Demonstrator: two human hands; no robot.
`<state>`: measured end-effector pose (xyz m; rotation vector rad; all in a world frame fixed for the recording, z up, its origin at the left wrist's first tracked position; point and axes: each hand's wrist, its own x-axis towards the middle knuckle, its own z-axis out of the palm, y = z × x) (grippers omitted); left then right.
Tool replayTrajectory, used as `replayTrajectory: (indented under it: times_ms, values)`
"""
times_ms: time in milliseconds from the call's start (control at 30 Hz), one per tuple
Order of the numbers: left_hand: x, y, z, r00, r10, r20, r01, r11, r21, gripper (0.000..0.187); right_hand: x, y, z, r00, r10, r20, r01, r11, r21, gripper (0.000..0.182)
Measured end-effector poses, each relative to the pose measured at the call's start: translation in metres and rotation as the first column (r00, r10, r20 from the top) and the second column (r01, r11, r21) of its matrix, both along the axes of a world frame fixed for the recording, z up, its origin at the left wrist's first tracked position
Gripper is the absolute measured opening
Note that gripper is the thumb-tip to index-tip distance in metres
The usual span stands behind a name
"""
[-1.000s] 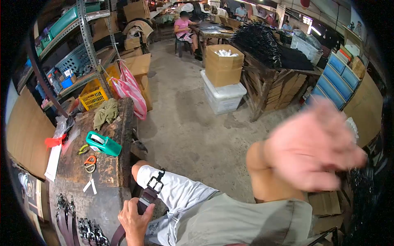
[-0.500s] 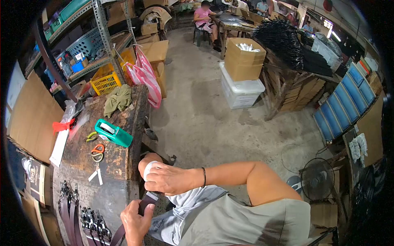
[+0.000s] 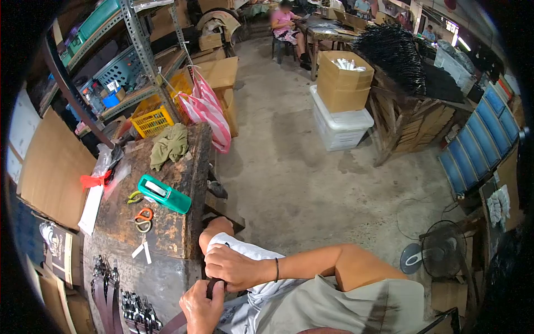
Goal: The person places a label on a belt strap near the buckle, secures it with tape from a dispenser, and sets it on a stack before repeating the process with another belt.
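Pinching the dark belt between thumb and fingers, the left hand keeps it low beside the trouser leg, near the front edge of the tabletop. The right hand curls just above, touching or nearly touching the left; its back hides the fingertips, so I cannot tell what it pinches. The short bit of belt between the hands is visible, and a strap trails toward the bottom edge.

The likeliest trouble, I judge, is a slip: with the hands so close and the belt free of any firm support, a loose left grip could let it twist or drop to the floor. A trailing strap might also snag on the heaped buckles and drag them, or tangle with the hanging straps beside them.

Farther up lie paper strips, orange-handled scissors, a yellow-handled tool, a green tape dispenser and a crumpled cloth. None blocks the hands, though a wide leftward sweep could hit the scissors. To the right, a fan stands well apart.
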<state>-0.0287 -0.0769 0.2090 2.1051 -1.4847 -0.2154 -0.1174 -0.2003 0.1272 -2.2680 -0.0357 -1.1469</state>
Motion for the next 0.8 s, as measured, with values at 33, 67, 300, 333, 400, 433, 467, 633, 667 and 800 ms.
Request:
replayTrajectory:
  times_ms: [33,67,300,333,400,433,467,633,667,800]
  values:
    - [0.000,0.000,0.001,1.000,0.022,-0.007,-0.021,1.000,0.014,0.025,0.002,-0.002,-0.001,1.000,0.008,0.002,-0.008,1.000,0.004,0.035]
    - [0.001,0.002,0.001,1.000,0.026,-0.006,-0.026,0.999,0.023,0.025,0.004,-0.002,-0.004,1.000,0.006,0.016,-0.006,1.000,-0.009,0.036]
    - [0.008,0.003,-0.004,0.990,-0.083,0.117,0.087,0.996,-0.027,0.024,0.006,-0.002,-0.003,0.999,0.044,-0.015,-0.044,0.999,-0.019,0.040]
    - [0.007,0.003,-0.003,0.989,-0.082,0.123,0.086,0.996,-0.032,0.024,0.006,-0.001,-0.003,0.997,0.069,-0.017,-0.069,0.998,0.008,0.040]
    - [0.004,0.002,0.000,0.990,-0.085,0.116,0.090,0.995,-0.038,0.025,0.004,-0.002,0.002,1.000,0.030,0.000,-0.030,0.999,-0.035,0.039]
    - [0.003,0.002,0.002,0.991,-0.084,0.107,0.089,0.995,-0.047,0.025,0.003,-0.003,0.004,1.000,-0.006,0.014,0.007,0.997,-0.080,0.039]
    - [0.002,0.002,0.002,0.990,-0.086,0.110,0.092,0.995,-0.047,0.025,0.002,-0.003,0.004,1.000,-0.008,0.017,0.009,0.997,-0.081,0.039]
    - [0.003,0.005,0.002,0.983,-0.112,0.148,0.121,0.991,-0.056,0.027,0.003,-0.007,-0.005,0.999,-0.034,0.015,0.036,0.983,-0.182,0.035]
    - [0.002,0.006,0.002,0.982,-0.113,0.153,0.123,0.991,-0.056,0.027,0.002,-0.006,-0.005,0.999,-0.035,0.020,0.039,0.982,-0.183,0.035]
    - [0.011,0.012,-0.007,0.982,-0.082,0.169,0.085,0.996,-0.011,0.025,-0.007,-0.001,-0.002,0.996,-0.035,-0.086,0.020,0.984,-0.175,0.033]
